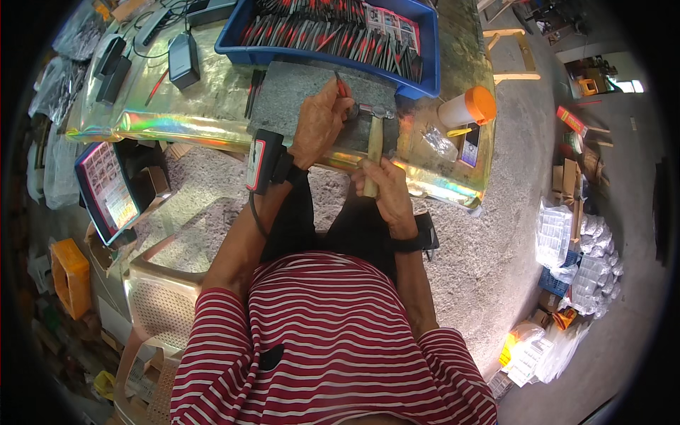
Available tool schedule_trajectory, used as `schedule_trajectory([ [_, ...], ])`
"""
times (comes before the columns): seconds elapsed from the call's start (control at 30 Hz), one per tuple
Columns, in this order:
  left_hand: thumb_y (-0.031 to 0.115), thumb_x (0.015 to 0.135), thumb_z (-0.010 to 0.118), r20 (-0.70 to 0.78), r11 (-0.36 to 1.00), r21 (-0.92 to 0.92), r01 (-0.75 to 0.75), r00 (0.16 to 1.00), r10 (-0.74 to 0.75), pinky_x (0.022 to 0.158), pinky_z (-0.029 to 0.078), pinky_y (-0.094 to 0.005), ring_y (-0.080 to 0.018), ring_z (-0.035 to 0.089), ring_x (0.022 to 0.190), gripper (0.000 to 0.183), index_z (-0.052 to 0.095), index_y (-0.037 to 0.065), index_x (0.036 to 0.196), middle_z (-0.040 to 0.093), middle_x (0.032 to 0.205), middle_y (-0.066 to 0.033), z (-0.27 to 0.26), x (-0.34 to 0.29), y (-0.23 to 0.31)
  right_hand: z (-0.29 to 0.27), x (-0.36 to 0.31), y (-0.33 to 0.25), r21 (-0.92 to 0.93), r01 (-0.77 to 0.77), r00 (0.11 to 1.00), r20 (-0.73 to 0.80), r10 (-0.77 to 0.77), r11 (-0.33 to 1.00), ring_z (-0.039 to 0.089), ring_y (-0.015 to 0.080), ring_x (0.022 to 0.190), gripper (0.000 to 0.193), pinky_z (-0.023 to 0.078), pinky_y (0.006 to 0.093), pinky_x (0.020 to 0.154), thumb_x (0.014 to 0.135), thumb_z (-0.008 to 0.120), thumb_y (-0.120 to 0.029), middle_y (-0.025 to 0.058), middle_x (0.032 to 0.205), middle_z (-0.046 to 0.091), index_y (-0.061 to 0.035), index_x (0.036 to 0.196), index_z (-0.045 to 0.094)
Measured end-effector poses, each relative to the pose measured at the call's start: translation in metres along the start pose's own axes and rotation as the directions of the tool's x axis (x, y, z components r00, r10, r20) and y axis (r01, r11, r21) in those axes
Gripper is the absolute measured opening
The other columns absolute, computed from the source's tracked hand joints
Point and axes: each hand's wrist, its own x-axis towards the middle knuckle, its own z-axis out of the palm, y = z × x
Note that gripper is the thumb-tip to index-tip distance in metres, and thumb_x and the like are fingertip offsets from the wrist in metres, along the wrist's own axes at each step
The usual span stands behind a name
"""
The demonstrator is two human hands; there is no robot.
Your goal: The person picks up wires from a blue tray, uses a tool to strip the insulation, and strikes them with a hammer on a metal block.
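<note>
Hammer [375, 140] in closed R hand [389, 190], sm. red/blk item [341, 86] in L hand [319, 124], fingertips pinched

- Slab [280, 103]: on the table [205, 99], nearer than the tray [431, 42].
- Strips [340, 39]: in the tray.
- Left hand [316, 127]: above the slab, small piece [341, 86] between its fingers.
- Hammer [375, 145]: right of the left hand, head over the slab's right end, near end in the right hand [388, 190].
- Jar [462, 109]: right of the slab.
- Chair [166, 304]: left of the person [326, 326].
</note>
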Motion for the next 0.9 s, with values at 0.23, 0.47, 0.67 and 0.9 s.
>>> schedule_trajectory([
  [0.23,0.002,0.082,0.048,0.011,0.999,0.040,0.010,1.000,-0.011,0.047,0.039,-0.0196,-0.0066,0.044,0.055,0.004,0.047,0.004,0.085,0.049,0.067,-0.0004,0.000,0.002,-0.005,0.001,-0.001,-0.014,0.240,-0.078,0.997,-0.001,0.081,0.968,0.041,0.0065,0.045,0.019,0.034,0.0185,0.038,0.080,0.055,-0.017,0.0066,0.061,0.051,0.0013,0.084,0.052],
  [0.47,-0.009,0.070,0.052,0.111,0.919,0.302,-0.252,0.967,0.228,0.053,0.044,-0.0262,-0.0222,0.055,0.059,0.020,0.043,0.002,0.084,0.049,0.065,-0.0118,-0.003,0.005,0.005,0.001,-0.007,-0.034,-0.036,-0.009,0.982,-0.190,0.002,0.999,0.033,0.0033,0.037,0.029,0.022,0.0157,0.030,0.083,0.052,-0.026,0.0045,0.054,0.046,0.0027,0.079,0.052],
  [0.67,-0.013,0.067,0.053,0.146,0.908,0.287,-0.305,0.951,0.273,0.056,0.046,-0.0280,-0.0278,0.057,0.063,0.025,0.041,0.002,0.084,0.051,0.068,-0.0141,-0.001,0.003,0.005,0.010,-0.027,-0.079,-0.446,0.290,0.923,-0.104,-0.371,0.847,0.034,0.0038,0.041,0.029,0.026,0.0185,0.036,0.087,0.046,-0.024,0.0004,0.051,0.042,0.0018,0.076,0.051],
  [0.9,-0.012,0.066,0.054,0.174,0.885,0.326,-0.332,0.941,0.290,0.058,0.049,-0.0302,-0.0281,0.060,0.075,0.032,0.044,0.000,0.094,0.056,0.081,-0.0181,0.000,0.002,-0.002,0.022,-0.052,-0.115,-0.763,0.500,0.723,0.108,-0.682,0.409,0.039,0.0045,0.052,0.019,0.031,0.0204,0.044,0.086,0.047,-0.015,-0.0011,0.057,0.044,0.0026,0.091,0.053],
])
